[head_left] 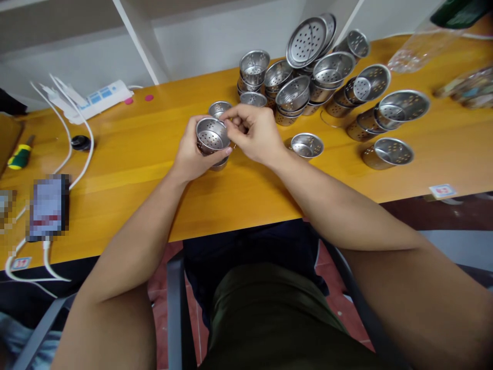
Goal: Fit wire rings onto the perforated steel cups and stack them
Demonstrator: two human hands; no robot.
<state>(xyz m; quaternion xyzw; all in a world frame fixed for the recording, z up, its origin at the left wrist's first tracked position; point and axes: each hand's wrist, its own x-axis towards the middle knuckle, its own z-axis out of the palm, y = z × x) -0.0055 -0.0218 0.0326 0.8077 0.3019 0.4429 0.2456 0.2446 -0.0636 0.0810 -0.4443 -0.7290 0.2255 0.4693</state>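
Observation:
A small perforated metal cup (212, 137) is gripped in my left hand (191, 154), fingers and thumb wrapped round its sides. Its open mouth faces up toward me. Under it shows the edge of another metal cup (219, 164). My right hand (257, 131) is at the cup's right rim, fingers curled and pinched together; what they hold, if anything, is too small to make out. Just behind both hands stands a further perforated cup (219, 109). To the right of my right wrist, a single metal cup (308, 146) stands upright on the table.
Stacks of perforated cups (293, 95) and round perforated pieces (307, 43) crowd the back right of the yellow table (131, 149). More cups (389, 153) stand farther right, near a clear bottle (418, 49). Leftward lie a power strip (102, 100), phone (48, 205), white cables and a screwdriver (20, 155).

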